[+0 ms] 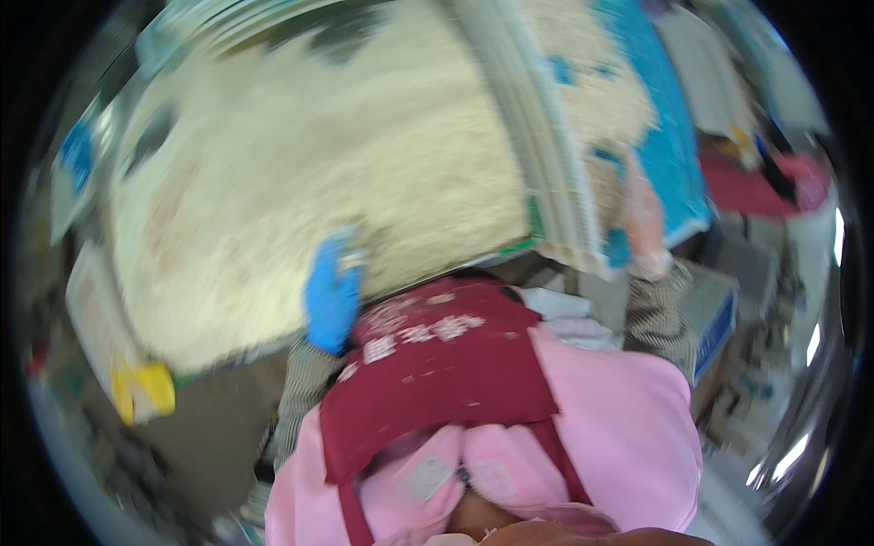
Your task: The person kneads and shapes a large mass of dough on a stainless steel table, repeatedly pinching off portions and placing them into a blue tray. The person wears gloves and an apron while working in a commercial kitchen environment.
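Observation:
My left hand (332, 290), in a blue glove, rests at the near edge of a wide tray or tabletop covered with a pale yellowish, loose material (410, 170). Its fingertips touch that material; blur hides whether anything is pinched in them. To the right, my right hand (645, 222) wears a thin see-through glove. It reaches over a bright blue sheet or tray liner (676, 177) bearing beige pieces (601, 102). Motion blur leaves its finger position and any grip unclear.
A stack of pale trays or panels (546, 136) stands between the two surfaces. At the left sits a pale container with a yellow piece (147, 392). A blue-and-grey box (713, 321) lies beyond my right forearm. Another person (765, 181) is at the far right.

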Available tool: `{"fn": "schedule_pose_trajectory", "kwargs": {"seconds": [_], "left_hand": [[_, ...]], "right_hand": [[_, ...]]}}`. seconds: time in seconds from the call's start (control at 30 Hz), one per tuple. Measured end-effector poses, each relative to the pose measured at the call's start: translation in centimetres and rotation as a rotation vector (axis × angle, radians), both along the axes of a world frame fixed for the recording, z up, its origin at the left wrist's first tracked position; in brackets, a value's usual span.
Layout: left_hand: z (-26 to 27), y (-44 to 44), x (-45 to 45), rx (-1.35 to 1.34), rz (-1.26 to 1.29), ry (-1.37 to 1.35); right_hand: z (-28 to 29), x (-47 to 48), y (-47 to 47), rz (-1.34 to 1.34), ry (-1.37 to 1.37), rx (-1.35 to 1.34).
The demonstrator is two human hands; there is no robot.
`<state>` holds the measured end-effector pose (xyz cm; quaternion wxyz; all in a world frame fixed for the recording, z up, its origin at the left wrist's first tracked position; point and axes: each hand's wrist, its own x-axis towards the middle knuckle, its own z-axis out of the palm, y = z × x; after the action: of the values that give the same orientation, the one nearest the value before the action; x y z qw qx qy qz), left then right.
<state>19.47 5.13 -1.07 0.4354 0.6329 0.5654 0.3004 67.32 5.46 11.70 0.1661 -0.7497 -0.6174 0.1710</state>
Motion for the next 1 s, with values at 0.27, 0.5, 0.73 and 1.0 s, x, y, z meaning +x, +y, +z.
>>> {"fn": "schedule_pose_trajectory", "kwargs": {"seconds": [0.27,0.5,0.73,1.0], "left_hand": [[-4.1,-0.5,-13.6,0.191,0.382,0.465],[-4.9,5.0,-15.3,0.146,0.478,0.785],[-7.0,8.8,-16.5,-0.069,0.559,0.168],[-1.9,4.9,-16.7,0.116,0.489,-0.242]], "right_hand": [[3.3,-20.5,1.8,0.01,0.548,-0.089],[-5.0,-30.9,7.2,0.384,0.677,-0.421],[-15.3,-40.7,8.0,0.616,0.866,-0.928],[-18.9,-44.0,9.3,0.254,1.175,-1.088]]}}
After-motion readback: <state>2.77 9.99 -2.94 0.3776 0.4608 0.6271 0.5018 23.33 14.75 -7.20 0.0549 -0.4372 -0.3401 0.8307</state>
